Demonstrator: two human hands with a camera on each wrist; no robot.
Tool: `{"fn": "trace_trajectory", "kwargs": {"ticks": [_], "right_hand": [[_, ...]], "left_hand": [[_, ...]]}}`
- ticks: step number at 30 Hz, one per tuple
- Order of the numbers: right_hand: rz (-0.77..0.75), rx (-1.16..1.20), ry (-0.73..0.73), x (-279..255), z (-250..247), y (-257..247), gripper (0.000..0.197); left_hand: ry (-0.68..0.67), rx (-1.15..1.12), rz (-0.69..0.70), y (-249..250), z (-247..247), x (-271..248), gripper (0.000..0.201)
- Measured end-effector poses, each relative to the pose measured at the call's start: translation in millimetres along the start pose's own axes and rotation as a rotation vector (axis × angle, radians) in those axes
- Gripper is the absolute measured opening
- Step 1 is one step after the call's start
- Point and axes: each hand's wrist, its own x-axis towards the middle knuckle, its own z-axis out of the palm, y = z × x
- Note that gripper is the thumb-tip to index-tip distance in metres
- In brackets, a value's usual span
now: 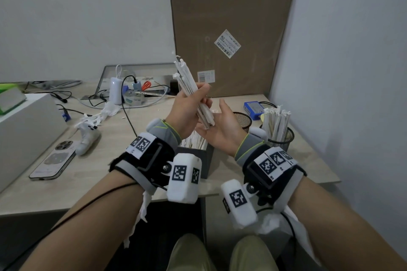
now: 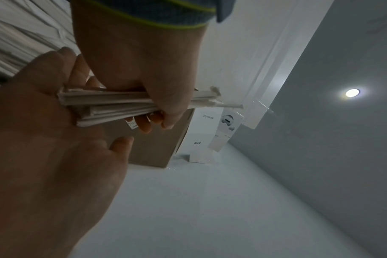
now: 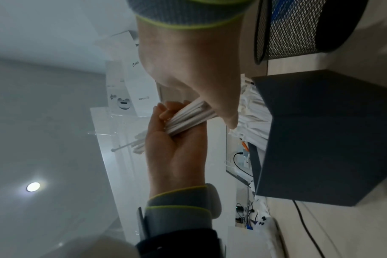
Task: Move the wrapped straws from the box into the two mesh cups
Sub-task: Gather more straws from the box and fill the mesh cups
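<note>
Your left hand (image 1: 187,108) was clamped round a bundle of wrapped straws (image 1: 193,92), held tilted above the dark box (image 1: 199,156) near the table (image 1: 259,174) edge. Your right hand (image 1: 222,130) lay open, palm up, with the bundle's lower ends butting against it. More straws remained in the box. The near mesh cup (image 1: 278,136) already stood packed; the far mesh cup (image 1: 243,120) looked empty.

Risks, as judged: the lower ends sat uneven, so loose straws could slide out once the palm left. Forcing this bundle into the packed cup could tip it or spill straws. The far cup seemed safer.
</note>
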Motion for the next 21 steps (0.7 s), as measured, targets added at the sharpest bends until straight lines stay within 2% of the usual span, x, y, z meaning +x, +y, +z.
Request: {"fn": "trace_trajectory", "kwargs": {"ticks": [3, 4, 6, 9, 10, 11, 12, 14, 15, 16, 17, 19, 20, 21], "right_hand": [[0.016, -0.283, 0.083, -10, 1, -12, 0.077], [-0.054, -0.407, 0.142, -15, 4, -19, 0.073], [-0.343, -0.702, 0.197, -29, 18, -42, 0.064], [-0.902, -1.133, 0.181, -57, 54, -85, 0.048], [-1.041, -1.278, 0.163, -61, 64, -95, 0.047], [-1.111, -1.441, 0.132, -62, 72, -101, 0.047], [-1.099, -1.612, 0.094, -59, 78, -102, 0.049], [-0.836, -1.956, 0.008, -44, 80, -92, 0.053], [-0.71, -2.064, -0.022, -39, 77, -86, 0.058], [-0.678, -2.089, -0.036, -36, 74, -82, 0.063], [-0.707, -2.029, -0.025, -36, 71, -82, 0.064], [-0.883, -1.808, 0.044, -43, 65, -90, 0.054], [-0.922, -1.75, 0.053, -46, 63, -93, 0.048], [-0.89, -1.765, 0.045, -49, 60, -95, 0.046]], "left_hand": [[-0.044, 0.073, 0.053, 1, -2, -2, 0.011], [-0.054, 0.107, 0.069, 3, -2, -2, 0.012], [-0.067, 0.209, 0.083, 5, -1, -3, 0.014], [-0.127, 0.44, 0.116, 3, 4, -3, 0.02], [-0.151, 0.52, 0.121, 2, 6, -3, 0.02], [-0.173, 0.568, 0.119, 1, 11, -3, 0.02], [-0.186, 0.582, 0.116, -1, 14, -3, 0.02], [-0.167, 0.609, 0.111, -4, 22, 0, 0.03], [-0.15, 0.652, 0.096, -5, 27, 1, 0.035], [-0.147, 0.691, 0.087, -4, 30, 0, 0.037], [-0.153, 0.708, 0.097, -3, 32, -1, 0.038], [-0.17, 0.681, 0.128, -1, 33, 0, 0.036], [-0.17, 0.677, 0.151, 0, 32, 2, 0.035], [-0.166, 0.689, 0.171, 0, 33, 4, 0.036]]}}
